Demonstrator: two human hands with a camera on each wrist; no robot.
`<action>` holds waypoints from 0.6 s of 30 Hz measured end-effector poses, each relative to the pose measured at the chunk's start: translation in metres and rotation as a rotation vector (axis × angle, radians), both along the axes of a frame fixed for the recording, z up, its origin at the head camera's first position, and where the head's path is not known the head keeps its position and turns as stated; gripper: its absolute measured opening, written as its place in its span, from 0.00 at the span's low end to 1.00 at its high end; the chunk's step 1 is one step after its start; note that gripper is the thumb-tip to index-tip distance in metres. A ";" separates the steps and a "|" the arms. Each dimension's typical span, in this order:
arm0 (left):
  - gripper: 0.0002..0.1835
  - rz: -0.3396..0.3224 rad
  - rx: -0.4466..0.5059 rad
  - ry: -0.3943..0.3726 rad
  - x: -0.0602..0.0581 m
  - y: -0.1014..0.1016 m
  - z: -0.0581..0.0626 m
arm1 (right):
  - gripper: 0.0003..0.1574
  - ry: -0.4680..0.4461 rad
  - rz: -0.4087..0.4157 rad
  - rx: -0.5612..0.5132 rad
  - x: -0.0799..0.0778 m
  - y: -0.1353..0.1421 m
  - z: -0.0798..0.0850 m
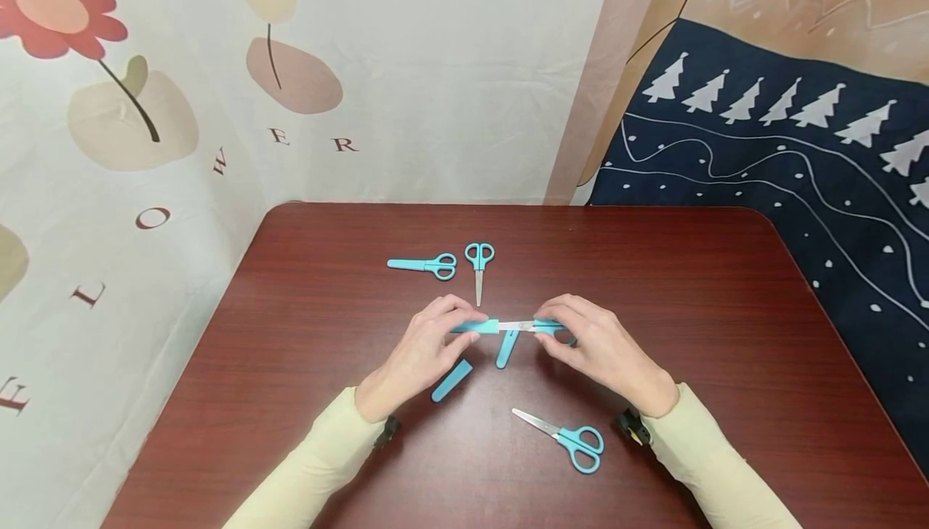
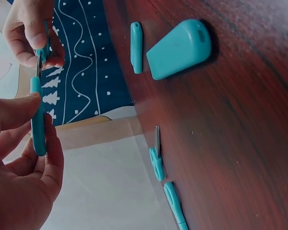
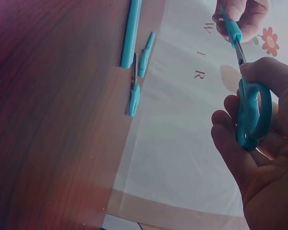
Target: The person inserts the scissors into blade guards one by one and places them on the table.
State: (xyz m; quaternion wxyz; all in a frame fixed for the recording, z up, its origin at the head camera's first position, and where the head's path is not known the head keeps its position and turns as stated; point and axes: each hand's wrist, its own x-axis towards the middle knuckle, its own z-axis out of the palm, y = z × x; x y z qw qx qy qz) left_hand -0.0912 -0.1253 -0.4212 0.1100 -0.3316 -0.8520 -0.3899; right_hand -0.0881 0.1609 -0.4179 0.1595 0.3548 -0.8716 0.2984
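My left hand pinches a turquoise blade cover between thumb and fingers, above the table. Opposite it, my right hand holds a pair of scissors by its turquoise handles. The blades point left, their tips hidden inside the cover, while a bare stretch of metal shows between cover and handles. Below the hands lie two loose covers, one slanted near the left hand and another under the blades. Uncovered scissors rest closer to the front, blades toward the left.
Toward the back of the dark red wooden table lie covered scissors and, beside them, bare scissors with blades toward the front. A floral cloth hangs behind, and a navy tree-patterned cloth hangs at the right.
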 end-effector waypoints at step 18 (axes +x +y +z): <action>0.13 -0.009 0.001 0.002 0.000 0.002 -0.002 | 0.17 -0.007 0.022 0.000 0.000 -0.005 -0.002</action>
